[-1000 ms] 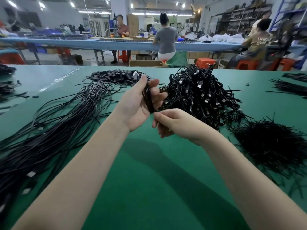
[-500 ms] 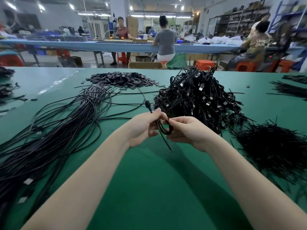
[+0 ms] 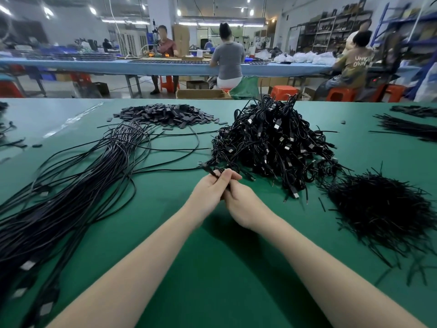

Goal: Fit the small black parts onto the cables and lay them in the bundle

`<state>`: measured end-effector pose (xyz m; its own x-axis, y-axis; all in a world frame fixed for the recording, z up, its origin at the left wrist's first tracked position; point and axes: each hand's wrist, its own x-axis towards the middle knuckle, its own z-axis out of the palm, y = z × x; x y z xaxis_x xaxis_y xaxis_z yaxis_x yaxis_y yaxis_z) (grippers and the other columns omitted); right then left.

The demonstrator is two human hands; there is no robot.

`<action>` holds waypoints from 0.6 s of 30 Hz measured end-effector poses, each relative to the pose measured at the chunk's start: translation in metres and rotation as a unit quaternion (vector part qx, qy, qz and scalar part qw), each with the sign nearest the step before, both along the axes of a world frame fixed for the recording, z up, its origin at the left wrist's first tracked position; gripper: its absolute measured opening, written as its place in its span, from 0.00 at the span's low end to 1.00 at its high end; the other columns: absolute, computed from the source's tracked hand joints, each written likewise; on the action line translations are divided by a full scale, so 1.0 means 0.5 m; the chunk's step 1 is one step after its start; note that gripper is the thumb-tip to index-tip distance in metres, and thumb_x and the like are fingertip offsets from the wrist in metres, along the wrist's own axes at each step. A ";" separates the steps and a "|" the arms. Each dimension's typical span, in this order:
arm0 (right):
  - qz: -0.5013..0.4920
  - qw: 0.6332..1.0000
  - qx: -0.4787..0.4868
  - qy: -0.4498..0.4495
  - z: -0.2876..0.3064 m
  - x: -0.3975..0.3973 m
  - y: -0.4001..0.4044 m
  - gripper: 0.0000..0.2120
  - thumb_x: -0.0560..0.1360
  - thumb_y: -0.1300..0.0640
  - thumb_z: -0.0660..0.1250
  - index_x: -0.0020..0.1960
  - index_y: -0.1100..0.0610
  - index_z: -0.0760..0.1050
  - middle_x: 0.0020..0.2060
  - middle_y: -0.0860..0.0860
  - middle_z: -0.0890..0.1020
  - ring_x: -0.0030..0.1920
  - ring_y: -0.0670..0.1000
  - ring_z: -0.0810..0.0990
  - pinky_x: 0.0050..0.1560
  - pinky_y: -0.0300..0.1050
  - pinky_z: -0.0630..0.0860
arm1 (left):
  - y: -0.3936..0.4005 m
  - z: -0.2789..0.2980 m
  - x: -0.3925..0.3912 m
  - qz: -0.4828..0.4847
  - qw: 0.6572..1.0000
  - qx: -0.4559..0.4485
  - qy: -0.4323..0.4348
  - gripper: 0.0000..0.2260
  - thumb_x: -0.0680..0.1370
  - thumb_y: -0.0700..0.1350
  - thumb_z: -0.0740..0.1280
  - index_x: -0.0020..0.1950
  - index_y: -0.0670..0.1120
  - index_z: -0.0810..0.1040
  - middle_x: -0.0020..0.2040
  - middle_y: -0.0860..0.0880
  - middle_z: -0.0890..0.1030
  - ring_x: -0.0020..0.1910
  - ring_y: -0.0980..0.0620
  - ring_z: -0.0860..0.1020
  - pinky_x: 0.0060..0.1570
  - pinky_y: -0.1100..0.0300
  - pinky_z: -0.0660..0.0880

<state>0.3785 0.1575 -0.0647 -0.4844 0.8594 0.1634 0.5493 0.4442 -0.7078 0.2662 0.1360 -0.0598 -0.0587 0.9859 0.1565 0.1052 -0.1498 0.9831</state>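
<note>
Both hands have been moved forward, toward the tangled cable pile (image 3: pixel 272 143). One cable (image 3: pixel 209 171) is gripped by the left hand (image 3: pixel 209 189) and right hand (image 3: pixel 236 195), its connector end pointing up-left.

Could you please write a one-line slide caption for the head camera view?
Both hands, left hand and right hand, pinch one black cable beside the tangled cable pile.
</note>
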 end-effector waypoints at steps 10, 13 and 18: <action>-0.152 0.984 0.069 -0.058 -0.037 0.021 0.015 0.11 0.83 0.51 0.48 0.48 0.54 0.65 0.45 0.53 0.76 0.45 0.60 0.76 0.42 0.52 0.71 | -0.011 -0.036 -0.028 0.149 0.976 0.130 0.089 0.08 0.74 0.47 0.73 0.52 0.55 0.80 0.50 0.60 0.83 0.51 0.62 0.79 0.49 0.68 0.73; -0.131 0.973 0.111 -0.151 -0.044 0.041 0.027 0.08 0.83 0.54 0.49 0.47 0.54 0.62 0.46 0.54 0.75 0.45 0.61 0.76 0.39 0.50 0.63 | -0.003 -0.040 -0.051 0.139 0.857 0.257 0.425 0.21 0.77 0.42 0.68 0.70 0.48 0.69 0.71 0.50 0.69 0.71 0.52 0.67 0.68 0.57 0.65; -0.002 0.960 0.095 -0.264 -0.019 0.051 0.034 0.08 0.82 0.54 0.50 0.49 0.55 0.65 0.46 0.53 0.75 0.46 0.58 0.75 0.42 0.50 0.67 | -0.005 -0.045 -0.042 0.113 0.700 0.297 0.639 0.09 0.75 0.43 0.69 0.55 0.48 0.80 0.48 0.53 0.82 0.50 0.49 0.81 0.51 0.54 0.73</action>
<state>0.4038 0.1744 -0.0743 -0.5399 0.8403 0.0489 0.8111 0.5349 -0.2366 0.2454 0.1337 -0.0821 0.3604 0.7125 0.6020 0.9292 -0.3310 -0.1646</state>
